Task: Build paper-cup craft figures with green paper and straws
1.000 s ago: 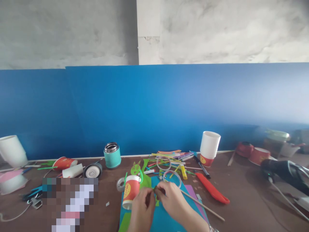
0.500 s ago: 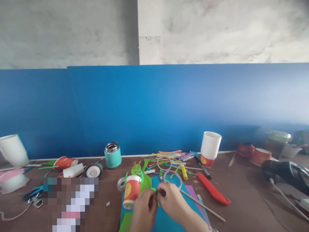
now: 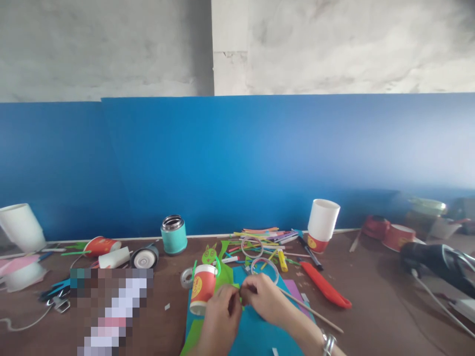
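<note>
- Left hand (image 3: 224, 312) and right hand (image 3: 260, 295) meet nearly fingertip to fingertip, thumbs and fingers pinched on a small green piece (image 3: 241, 299); it sits between them, mostly hidden by the fingers;
- blue sheet (image 3: 256, 333) lies beneath both hands;
- red paper cup (image 3: 203, 287), green strips at its sides, is just left of the left hand;
- green cat-face cutout (image 3: 209, 255) lies beyond the left hand, past the cup;
- clear ring (image 3: 276, 273) lies just beyond the right hand; wooden stick (image 3: 321, 315) slants away to that hand's right.
</note>
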`<state>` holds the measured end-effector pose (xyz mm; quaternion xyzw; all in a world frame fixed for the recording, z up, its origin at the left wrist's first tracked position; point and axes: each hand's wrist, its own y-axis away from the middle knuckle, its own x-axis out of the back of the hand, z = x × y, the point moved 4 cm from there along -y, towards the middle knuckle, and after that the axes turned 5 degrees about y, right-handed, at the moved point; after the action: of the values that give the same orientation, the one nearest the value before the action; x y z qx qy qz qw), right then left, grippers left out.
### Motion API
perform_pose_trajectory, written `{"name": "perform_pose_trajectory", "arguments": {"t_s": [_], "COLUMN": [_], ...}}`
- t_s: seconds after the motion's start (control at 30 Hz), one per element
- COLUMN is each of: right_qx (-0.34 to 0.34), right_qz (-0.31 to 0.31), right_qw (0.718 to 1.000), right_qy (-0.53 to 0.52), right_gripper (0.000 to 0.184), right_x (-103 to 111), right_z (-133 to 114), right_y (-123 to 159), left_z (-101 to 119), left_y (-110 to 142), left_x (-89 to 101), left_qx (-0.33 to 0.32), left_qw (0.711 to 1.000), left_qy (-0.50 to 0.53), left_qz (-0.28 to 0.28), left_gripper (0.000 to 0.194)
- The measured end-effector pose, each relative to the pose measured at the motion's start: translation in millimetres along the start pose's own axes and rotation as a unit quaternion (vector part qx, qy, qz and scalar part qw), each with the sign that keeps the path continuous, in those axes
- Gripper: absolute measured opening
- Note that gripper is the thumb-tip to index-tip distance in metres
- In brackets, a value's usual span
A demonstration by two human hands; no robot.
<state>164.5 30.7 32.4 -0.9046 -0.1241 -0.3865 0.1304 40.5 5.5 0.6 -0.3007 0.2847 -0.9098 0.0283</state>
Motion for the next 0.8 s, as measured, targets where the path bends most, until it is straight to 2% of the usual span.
{"name": "perform_pose_trajectory", "arguments": {"t_s": [0.1,0.3,0.6,0.8], "right_qx": [-0.002,-0.044,-0.07,-0.048], "right_qz": [-0.014,0.015,0.013,-0.021], "right_qw": [0.999,0.997,0.994,0.993], "right_qy": [-0.042,-0.06,-0.087,-0.104], "right_gripper": [0.021,0.017,0.018,0.023], "right_x": [1.0,-1.4,-0.6,-1.7], "right_z": [1.3,3.9,17.5,14.0], "right_y": [-1.6,-5.5,-11.2,-7.9], "left_z": [3.3,4.9,-1.5,-3.5], "left_y": [-0.9,-1.7,-2.2,-1.1], "left_x": [1.8,2.1,1.9,1.3], "left_qx": [-0.009,-0.025,0.075,0.055], "left_qw": [1.0,0.999,0.991,0.996], "left_qy": [0.002,0.021,0.097,0.059], "left_qz": [-0.004,0.008,0.045,0.027], "left_gripper": [0.02,0.022,0.022,0.022]}}
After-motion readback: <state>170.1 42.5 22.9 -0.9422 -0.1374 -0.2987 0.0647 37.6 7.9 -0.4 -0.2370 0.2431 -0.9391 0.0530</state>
